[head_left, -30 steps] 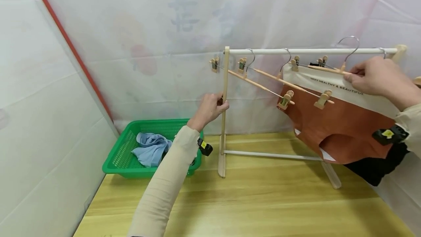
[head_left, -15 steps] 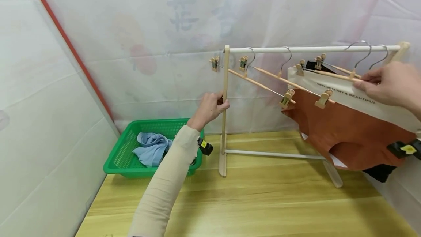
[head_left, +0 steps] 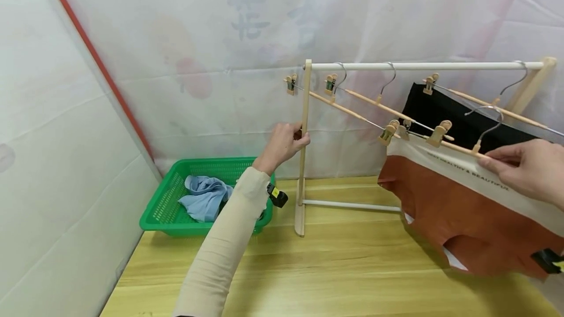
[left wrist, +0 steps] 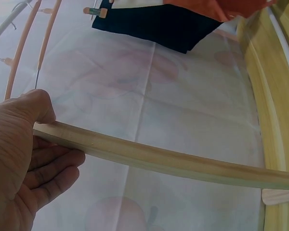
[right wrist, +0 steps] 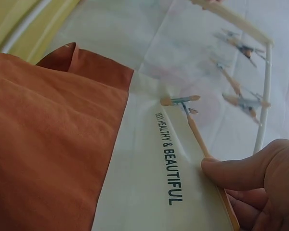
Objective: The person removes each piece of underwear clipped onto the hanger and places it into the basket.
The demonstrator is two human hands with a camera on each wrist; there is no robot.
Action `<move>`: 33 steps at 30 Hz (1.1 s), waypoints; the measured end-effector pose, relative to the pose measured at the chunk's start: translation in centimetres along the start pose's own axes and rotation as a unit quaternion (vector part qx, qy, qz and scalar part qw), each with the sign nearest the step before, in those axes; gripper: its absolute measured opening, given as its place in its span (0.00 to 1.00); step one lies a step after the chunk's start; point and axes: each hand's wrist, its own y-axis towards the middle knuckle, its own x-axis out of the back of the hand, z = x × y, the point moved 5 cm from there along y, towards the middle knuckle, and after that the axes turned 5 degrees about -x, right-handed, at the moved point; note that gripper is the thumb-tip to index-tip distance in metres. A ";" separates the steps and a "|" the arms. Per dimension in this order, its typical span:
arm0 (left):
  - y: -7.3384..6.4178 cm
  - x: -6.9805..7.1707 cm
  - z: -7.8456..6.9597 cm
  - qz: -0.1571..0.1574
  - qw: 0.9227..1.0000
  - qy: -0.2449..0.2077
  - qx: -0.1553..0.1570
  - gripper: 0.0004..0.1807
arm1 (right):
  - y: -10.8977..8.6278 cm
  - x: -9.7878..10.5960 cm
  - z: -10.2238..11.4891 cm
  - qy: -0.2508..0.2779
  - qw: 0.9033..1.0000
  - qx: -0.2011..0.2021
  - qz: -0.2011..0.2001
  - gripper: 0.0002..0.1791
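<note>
My left hand [head_left: 282, 147] grips the wooden left upright [head_left: 306, 106] of a small clothes rack, thumb on one side and fingers on the other. My right hand [head_left: 530, 168] pinches the wooden bar of a clip hanger [head_left: 458, 147] between thumb and fingers. From this hanger hang rust-orange briefs [head_left: 458, 209] with a cream waistband printed "HEALTHY & BEAUTIFUL". The hanger's metal hook stands below and in front of the white rail [head_left: 440, 66], apart from it. In the right wrist view, a clip [right wrist: 180, 100] sits on the waistband [right wrist: 139, 159].
Two bare clip hangers [head_left: 341, 108] hang on the rail's left part. Behind the briefs, a black garment [head_left: 445, 111] hangs from another hanger at right. A green basket [head_left: 152, 216] with blue cloth [head_left: 204, 199] stands left on the wooden table [head_left: 335, 278].
The right hand has brought the hanger with the briefs off the rail, down and toward the camera, uncovering more of the black garment. The left hand keeps its grip on the upright.
</note>
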 end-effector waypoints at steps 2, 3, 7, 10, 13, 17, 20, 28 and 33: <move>-0.1 0.2 0.0 0.002 1.000 -0.002 0.001 0.10 | -1.0 -0.4 0.3 0.016 1.000 0.006 -0.002 0.21; -0.2 0.3 0.0 0.004 1.000 -0.003 0.001 0.10 | -1.4 -0.5 0.5 0.022 1.000 0.009 -0.006 0.20; -0.2 0.1 0.0 0.005 1.000 -0.007 0.005 0.10 | -3.2 -1.1 0.6 0.056 0.998 0.012 -0.014 0.18; -0.1 0.0 -0.1 0.005 1.000 -0.004 0.006 0.10 | -4.5 -1.4 0.9 0.080 0.997 0.006 -0.019 0.17; 0.1 0.0 -0.1 0.001 1.000 0.003 0.003 0.10 | -5.6 -1.6 1.5 0.096 0.995 0.009 -0.026 0.14; 0.3 0.2 0.1 0.002 1.000 0.008 0.007 0.10 | -6.5 -1.9 2.7 0.072 0.997 0.012 -0.023 0.14; 0.3 0.3 0.4 0.004 1.000 -0.001 0.026 0.11 | -6.8 -2.2 3.6 0.045 0.999 0.018 -0.009 0.14; -0.1 0.0 0.2 0.009 0.999 0.014 0.044 0.19 | -7.5 -3.2 5.4 0.045 0.997 0.066 0.020 0.14; -1.1 0.5 -0.3 -0.010 0.997 0.043 0.060 0.20 | -7.4 -3.3 6.8 0.061 0.993 0.104 0.011 0.12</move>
